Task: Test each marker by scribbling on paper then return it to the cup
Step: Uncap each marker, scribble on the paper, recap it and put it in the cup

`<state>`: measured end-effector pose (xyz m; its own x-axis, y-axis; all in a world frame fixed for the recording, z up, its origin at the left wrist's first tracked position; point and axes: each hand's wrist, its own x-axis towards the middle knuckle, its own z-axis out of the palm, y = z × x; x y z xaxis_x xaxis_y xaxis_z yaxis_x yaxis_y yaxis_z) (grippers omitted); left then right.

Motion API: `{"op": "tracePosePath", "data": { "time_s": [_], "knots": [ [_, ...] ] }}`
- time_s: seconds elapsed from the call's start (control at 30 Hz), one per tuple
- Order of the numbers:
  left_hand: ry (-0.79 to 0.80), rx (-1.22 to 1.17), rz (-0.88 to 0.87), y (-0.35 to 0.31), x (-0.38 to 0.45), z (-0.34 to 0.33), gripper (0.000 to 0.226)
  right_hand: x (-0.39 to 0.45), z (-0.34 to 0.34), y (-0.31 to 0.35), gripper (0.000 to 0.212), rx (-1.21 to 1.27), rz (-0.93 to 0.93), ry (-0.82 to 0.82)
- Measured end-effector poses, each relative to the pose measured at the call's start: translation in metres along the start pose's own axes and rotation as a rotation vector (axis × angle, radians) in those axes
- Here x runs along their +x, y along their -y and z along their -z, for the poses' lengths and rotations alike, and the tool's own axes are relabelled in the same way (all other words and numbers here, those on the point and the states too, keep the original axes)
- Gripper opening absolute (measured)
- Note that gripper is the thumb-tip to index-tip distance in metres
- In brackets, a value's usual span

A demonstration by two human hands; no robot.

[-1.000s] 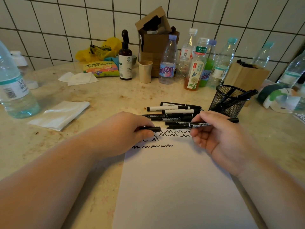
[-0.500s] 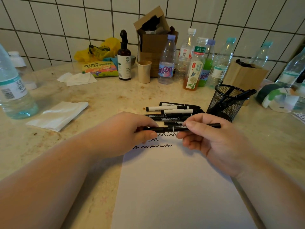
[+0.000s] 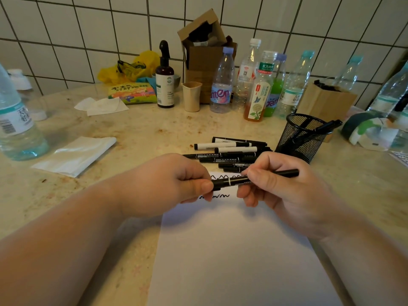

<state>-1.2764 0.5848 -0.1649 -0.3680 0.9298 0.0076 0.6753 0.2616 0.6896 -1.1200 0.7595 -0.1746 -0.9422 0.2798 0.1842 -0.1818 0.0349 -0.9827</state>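
I see both hands gripping one black marker [image 3: 229, 181] above the paper [image 3: 231, 250]: left hand [image 3: 167, 184] pinching its cap end, right hand [image 3: 284, 191] wrapped around the barrel.

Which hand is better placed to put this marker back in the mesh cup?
The right hand. It holds the marker by its barrel and is nearer the mesh cup; the left hand pinches only the cap end.

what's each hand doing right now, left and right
Left hand: pinching the cap end of the black marker.
Right hand: gripping the barrel of the same marker.
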Motion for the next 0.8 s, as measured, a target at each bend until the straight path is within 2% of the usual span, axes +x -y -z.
{"op": "tracePosePath", "data": {
  "time_s": [0.07, 0.13, 0.23, 0.33, 0.4, 0.47, 0.57, 0.8],
  "knots": [
    [0.012, -0.036, -0.014, 0.0, -0.001, 0.0, 0.024, 0.0, 0.0, 0.001, 0.02, -0.009, 0.001, -0.014],
    [-0.044, -0.043, -0.017, 0.002, 0.001, -0.001, 0.022, 0.001, -0.001, 0.0, 0.013, -0.029, 0.01, -0.042],
    [-0.177, 0.073, -0.001, 0.002, 0.007, -0.004, 0.016, 0.004, -0.003, -0.001, 0.013, -0.051, 0.023, -0.115],
    [-0.228, 0.173, 0.029, 0.005, 0.01, -0.004, 0.014, 0.004, -0.004, -0.001, 0.016, -0.093, 0.013, -0.159],
    [-0.229, 0.187, 0.056, 0.008, 0.009, -0.001, 0.015, 0.004, -0.001, -0.002, 0.014, -0.141, 0.024, -0.21],
    [-0.225, 0.201, 0.069, 0.009, 0.007, 0.001, 0.015, 0.004, 0.003, -0.003, 0.023, -0.193, 0.049, -0.277],
    [-0.212, 0.223, 0.089, 0.009, 0.005, 0.001, 0.013, 0.005, 0.005, 0.0, 0.024, -0.237, 0.1, -0.38],
    [-0.163, 0.232, 0.089, 0.011, 0.002, -0.001, 0.016, 0.006, 0.02, 0.034, 0.023, -0.33, 0.167, -0.707]
  ]
}}
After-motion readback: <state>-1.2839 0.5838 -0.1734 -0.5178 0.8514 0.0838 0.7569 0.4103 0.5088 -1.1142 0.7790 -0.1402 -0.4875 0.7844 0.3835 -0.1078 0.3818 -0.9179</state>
